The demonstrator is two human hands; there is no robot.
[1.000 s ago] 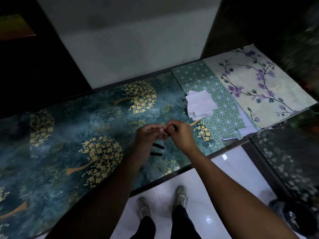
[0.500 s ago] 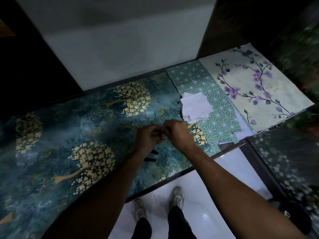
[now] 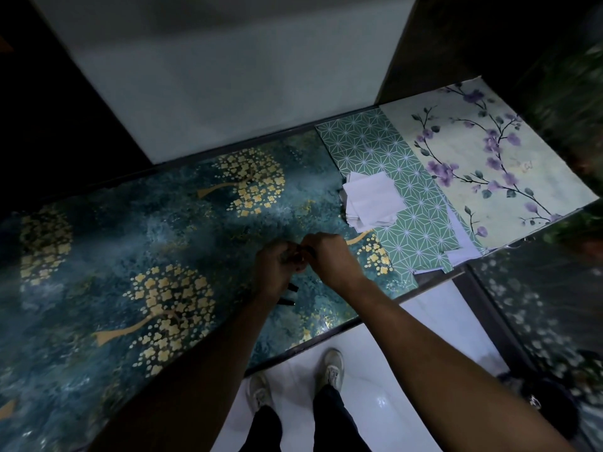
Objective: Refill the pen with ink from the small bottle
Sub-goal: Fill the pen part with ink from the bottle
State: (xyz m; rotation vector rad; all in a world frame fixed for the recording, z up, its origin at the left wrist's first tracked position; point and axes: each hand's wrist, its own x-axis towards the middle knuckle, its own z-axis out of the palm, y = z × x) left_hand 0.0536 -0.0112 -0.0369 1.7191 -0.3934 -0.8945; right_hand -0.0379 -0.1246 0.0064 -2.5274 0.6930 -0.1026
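My left hand (image 3: 276, 270) and my right hand (image 3: 330, 260) meet fingertip to fingertip just above the teal table (image 3: 163, 223). Both pinch a small dark object (image 3: 301, 257); it is mostly hidden by my fingers, so I cannot tell whether it is the bottle or a pen part. Two short black pen pieces (image 3: 290, 287) (image 3: 286, 301) lie on the table under my left wrist, partly covered by it.
A stack of white paper squares (image 3: 370, 200) lies to the right on a green star-patterned sheet (image 3: 414, 230). Beyond that is a floral sheet (image 3: 489, 164). The table's front edge runs just behind my hands, above the white floor. A dark bag (image 3: 551, 409) sits at the lower right.
My hands stay joined on the small object, with the fingers shifting slightly. The view has drifted a little; the black pieces have not moved.
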